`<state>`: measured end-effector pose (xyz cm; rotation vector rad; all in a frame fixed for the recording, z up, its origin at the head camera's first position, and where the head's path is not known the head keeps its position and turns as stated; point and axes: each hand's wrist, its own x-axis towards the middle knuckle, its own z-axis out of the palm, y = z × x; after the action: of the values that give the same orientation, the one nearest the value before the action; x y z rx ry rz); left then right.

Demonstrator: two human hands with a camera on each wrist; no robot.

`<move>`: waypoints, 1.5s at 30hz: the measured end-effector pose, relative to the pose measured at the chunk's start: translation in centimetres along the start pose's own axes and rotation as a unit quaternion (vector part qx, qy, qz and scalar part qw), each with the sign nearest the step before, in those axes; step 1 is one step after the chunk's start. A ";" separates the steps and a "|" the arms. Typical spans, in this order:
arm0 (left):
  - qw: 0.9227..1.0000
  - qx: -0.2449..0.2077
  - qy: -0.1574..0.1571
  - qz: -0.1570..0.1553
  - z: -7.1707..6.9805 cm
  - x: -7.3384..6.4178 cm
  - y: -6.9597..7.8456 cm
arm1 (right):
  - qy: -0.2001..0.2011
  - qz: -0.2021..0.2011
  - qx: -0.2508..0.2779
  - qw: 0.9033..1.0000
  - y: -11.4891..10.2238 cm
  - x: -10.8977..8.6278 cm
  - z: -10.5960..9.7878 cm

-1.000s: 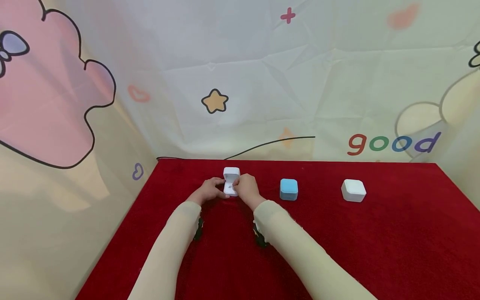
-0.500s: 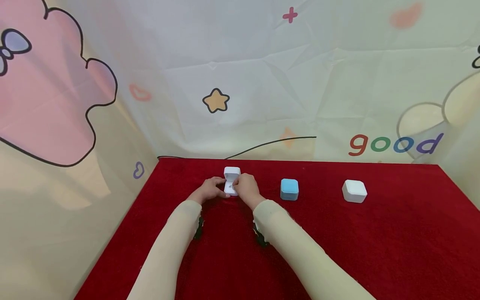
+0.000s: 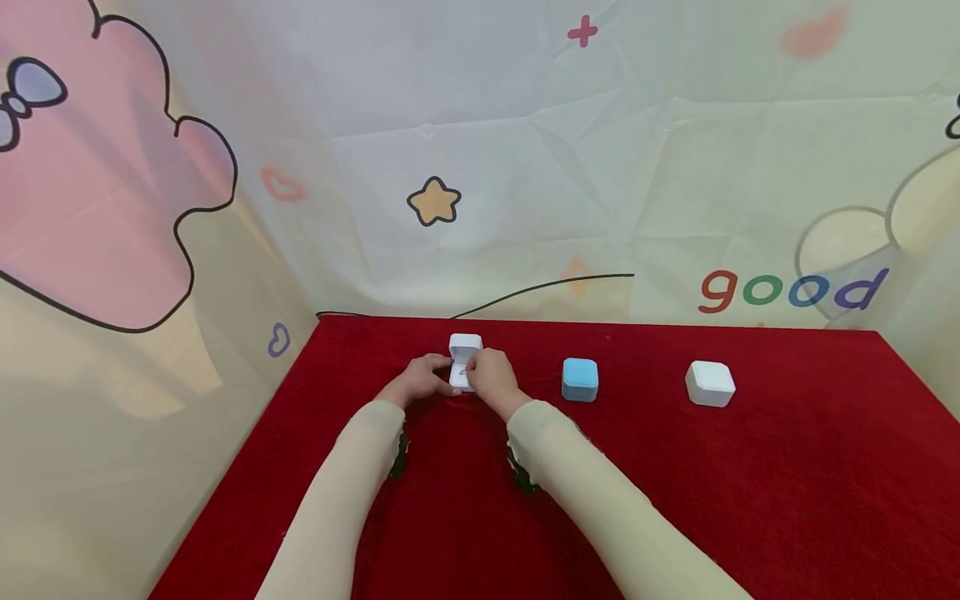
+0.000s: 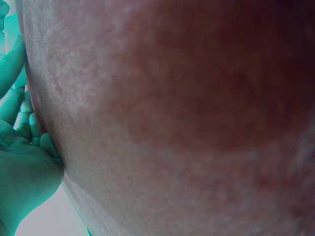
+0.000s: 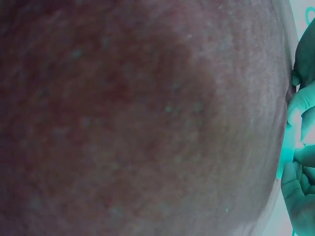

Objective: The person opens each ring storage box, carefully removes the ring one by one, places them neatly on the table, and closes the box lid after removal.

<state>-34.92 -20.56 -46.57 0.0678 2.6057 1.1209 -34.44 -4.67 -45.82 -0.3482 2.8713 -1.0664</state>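
Observation:
A white ring box (image 3: 466, 341) stands with its lid raised near the back of the red-covered table in the head view. My left hand (image 3: 420, 380) holds its left side, thumb at the front and fingers alongside. From the right, my right hand (image 3: 492, 377) reaches into the box, finger and thumb pinching a small silvery ring (image 3: 462, 372) at the white insert. The ring is tiny and partly hidden by the fingertips. Blurred skin fills most of both wrist views; parts of the hands and box show only at their edges.
A closed light-blue box (image 3: 580, 380) stands to the right of my right hand. Farther right is a closed white box (image 3: 710, 383). The red cloth (image 3: 787, 483) covers the table, and a printed curtain (image 3: 525, 167) hangs behind its back edge.
The head view has shifted very slightly. Both hands stay at the open ring box, with almost no visible movement.

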 end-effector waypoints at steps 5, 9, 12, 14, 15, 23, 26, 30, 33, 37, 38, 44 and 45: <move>1.000 -0.003 -0.005 0.001 0.0 0.2 -0.4 | 0.000 0.006 0.014 1.000 0.1 -0.1 0.1; 1.000 0.005 -0.008 0.005 0.0 1.6 -1.7 | 0.002 0.010 0.028 1.000 0.2 -0.2 0.3; 1.000 0.008 -0.008 0.010 0.1 2.6 -2.8 | 0.008 0.008 0.032 0.999 0.4 -0.2 0.3; 1.000 0.010 -0.007 0.013 0.4 3.6 -3.6 | 0.015 0.005 0.036 0.999 0.5 -0.2 0.3; 1.000 0.009 -0.006 0.014 0.4 3.8 -3.7 | 0.018 0.004 0.036 0.999 0.5 -0.1 0.3; 1.000 -0.005 -0.005 0.005 0.0 1.4 -1.4 | 0.022 0.007 0.045 0.999 0.8 -0.1 0.0; 1.000 -0.005 -0.001 -0.003 -0.1 -0.1 0.0 | 0.024 0.006 0.051 0.998 0.8 0.0 -0.1; 1.000 -0.002 -0.001 -0.005 -0.1 -0.6 0.4 | 0.023 0.009 0.052 0.998 0.8 -0.1 -0.1; 1.000 -0.002 -0.003 -0.005 -0.1 -0.4 0.2 | 0.025 0.010 0.052 0.998 0.7 -0.2 -0.2; 1.000 -0.001 -0.003 -0.002 -0.1 -0.1 0.0 | 0.025 0.011 0.056 0.998 0.8 -0.3 -0.2; 1.000 -0.002 -0.005 -0.002 -0.1 -0.1 0.0 | 0.025 0.012 0.057 0.998 0.8 -0.3 -0.2; 1.000 0.005 -0.008 0.004 -0.2 0.1 0.0 | 0.027 0.015 0.061 0.998 0.9 -0.2 -0.2; 1.000 0.007 -0.008 0.005 -0.2 0.1 0.0 | 0.028 0.015 0.062 0.998 1.0 -0.2 -0.2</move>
<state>-35.08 -20.72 -46.50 0.0917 2.6018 1.1001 -34.48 -3.80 -46.31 -0.2705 2.8293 -1.2613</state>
